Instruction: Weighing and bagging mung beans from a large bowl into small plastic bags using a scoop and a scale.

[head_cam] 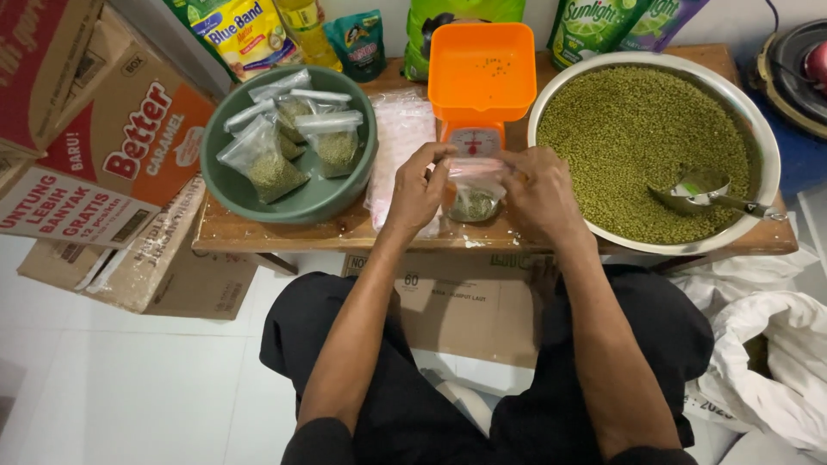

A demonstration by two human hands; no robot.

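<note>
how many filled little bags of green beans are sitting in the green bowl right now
4 that I can tell, all piled in the green bowl: one at the front left, one at the right, and two toward the back. Others may lie hidden beneath.

Cardboard boxes [112, 164] at left — white sack [767, 362] at right, bright pouches [594, 26] along the wall.

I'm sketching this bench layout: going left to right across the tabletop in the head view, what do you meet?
Green basin of filled bags → stack of empty plastic bags → left hand → small bag of beans → right hand → metal bowl of green beans → scoop.
</note>
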